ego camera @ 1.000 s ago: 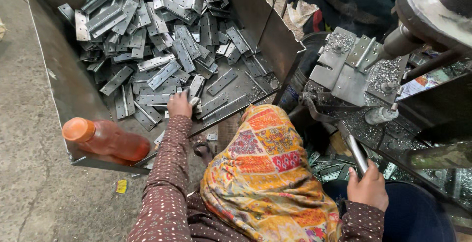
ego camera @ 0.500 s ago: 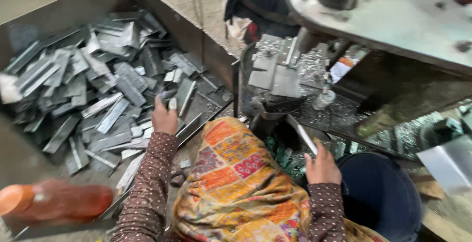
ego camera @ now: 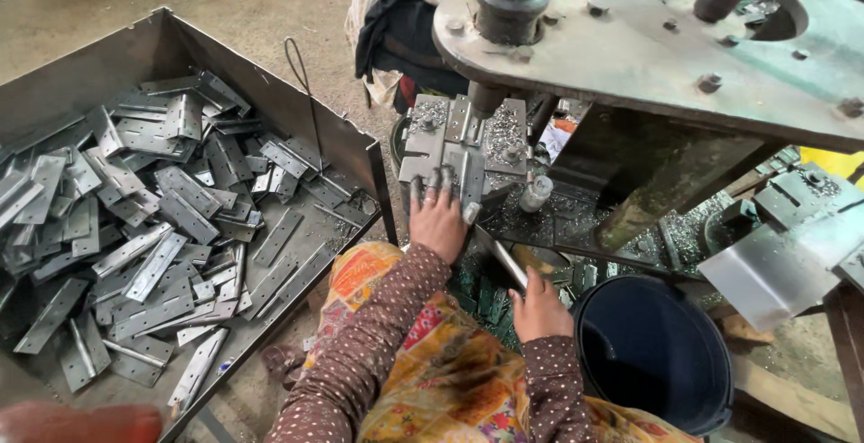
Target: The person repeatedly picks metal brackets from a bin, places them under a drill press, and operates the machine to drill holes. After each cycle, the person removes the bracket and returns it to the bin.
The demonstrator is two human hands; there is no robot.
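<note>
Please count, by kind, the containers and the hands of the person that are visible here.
Metal bin holding hinge plates: 1
Dark bucket: 1
Hands: 2, left hand and right hand
Total: 4

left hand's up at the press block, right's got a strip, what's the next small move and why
Probably draw the left hand back off the fixture block: its fingers lie on the block right below the press spindle, while the right hand holds a metal strip low beside it.
</note>
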